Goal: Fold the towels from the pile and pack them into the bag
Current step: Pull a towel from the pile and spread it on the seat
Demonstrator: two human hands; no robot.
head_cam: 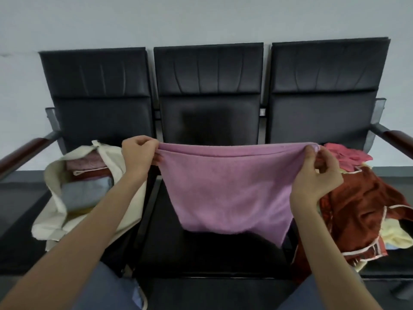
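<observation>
A pink towel (pixel 230 189) hangs stretched in the air over the middle seat, doubled over along its top edge. My left hand (pixel 139 154) grips its left top corner and my right hand (pixel 317 175) pinches its right top corner. On the left seat lies a cream cloth bag (pixel 55 224), its mouth open, with several folded towels (pixel 86 184) stacked inside. The pile of unfolded towels (pixel 359 204) covers the right seat, a rust-red one with white trim on top, a coral-pink one behind it and a pale yellow one underneath.
A row of three black padded chairs (pixel 209 90) stands against a pale wall, with wooden armrests (pixel 22 153) at both ends. The middle seat (pixel 207 253) lies below the hanging towel. My knees in blue trousers (pixel 107 291) show at the bottom.
</observation>
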